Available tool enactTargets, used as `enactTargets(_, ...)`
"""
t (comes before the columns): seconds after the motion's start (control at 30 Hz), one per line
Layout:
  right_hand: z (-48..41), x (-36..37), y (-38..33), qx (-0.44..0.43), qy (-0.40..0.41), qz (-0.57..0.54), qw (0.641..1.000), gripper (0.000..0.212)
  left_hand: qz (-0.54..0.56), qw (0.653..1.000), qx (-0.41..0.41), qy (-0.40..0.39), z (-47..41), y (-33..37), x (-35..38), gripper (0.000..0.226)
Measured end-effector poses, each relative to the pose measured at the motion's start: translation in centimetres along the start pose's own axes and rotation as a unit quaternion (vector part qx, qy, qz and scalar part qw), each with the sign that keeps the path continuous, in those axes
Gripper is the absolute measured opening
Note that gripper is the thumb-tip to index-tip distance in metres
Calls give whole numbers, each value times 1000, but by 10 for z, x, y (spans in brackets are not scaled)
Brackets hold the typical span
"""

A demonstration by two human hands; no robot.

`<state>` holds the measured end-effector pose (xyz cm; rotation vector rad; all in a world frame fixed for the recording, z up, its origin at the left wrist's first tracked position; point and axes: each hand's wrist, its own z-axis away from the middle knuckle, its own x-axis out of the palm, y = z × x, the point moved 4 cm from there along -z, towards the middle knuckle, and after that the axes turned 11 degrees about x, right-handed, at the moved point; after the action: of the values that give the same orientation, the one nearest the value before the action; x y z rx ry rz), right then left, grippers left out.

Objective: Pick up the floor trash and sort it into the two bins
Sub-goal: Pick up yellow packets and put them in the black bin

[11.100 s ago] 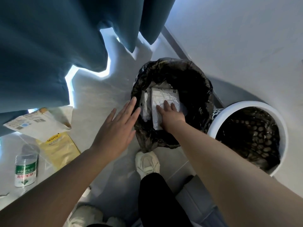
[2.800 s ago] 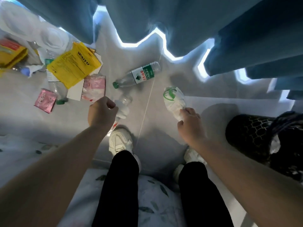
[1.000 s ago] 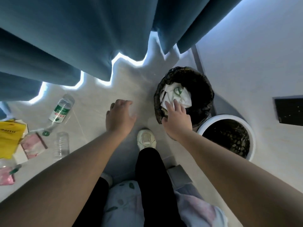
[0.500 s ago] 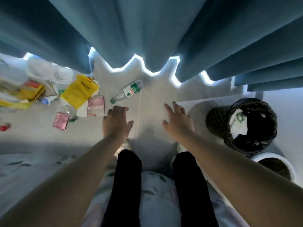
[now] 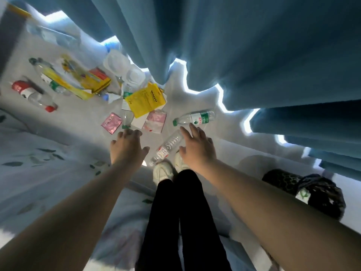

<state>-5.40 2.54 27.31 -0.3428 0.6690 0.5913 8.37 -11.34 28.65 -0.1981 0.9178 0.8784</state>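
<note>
Below blue curtains (image 5: 254,45), much trash lies unsorted on the floor (image 5: 82,122): yellow packets (image 5: 145,99), pink sachets (image 5: 111,122), a red-capped bottle (image 5: 33,95). At far right the black bin (image 5: 320,192) already holds some paper; the second bin is out of view. Both hands, left (image 5: 127,147) and right (image 5: 197,147), reach out spread and empty, flanking a clear bottle (image 5: 168,147) by the shoes; a green-labelled bottle (image 5: 195,118) lies just beyond.

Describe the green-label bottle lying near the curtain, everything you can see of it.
The green-label bottle is clear plastic and looks empty, with a green cap at its left end and a green-and-white label round its middle. It lies on its side on the pale floor, just below the curtain hem. Nothing touches it; the right hand hovers open just short of it, and a second clear bottle lies nearer the shoes.
</note>
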Motion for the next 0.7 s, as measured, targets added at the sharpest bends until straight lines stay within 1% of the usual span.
enactTargets(0.1, -19, 0, -5, -25, 0, 46, 999, 64, -13, 1000, -15, -14, -4, -10, -1, 59)
enactTargets(0.2, -42, 1, -10, -38, -2, 67, 997, 64, -38, 999, -17, -29, -19, -22, 4, 62)
enactTargets(0.37, -82, 2, -20, -44, 9, 92, 995, 65, -30, 997, -49, -42, -54, -37, 14, 64)
enactTargets(0.47, -110, 7, -31, -35, 12, 94, 995, 66, -18, 998, -39, -38, -82, -48, 26, 64)
enactTargets(0.6, -154, 24, -45, -8, -5, 72, 997, 67, -33, 999, -13, -41, -129, -67, 48, 67)
enactTargets(0.7, -200, 53, -53, 15, 0, 51, 999, 67, -57, 998, 22, -17, -180, -82, 71, 68)
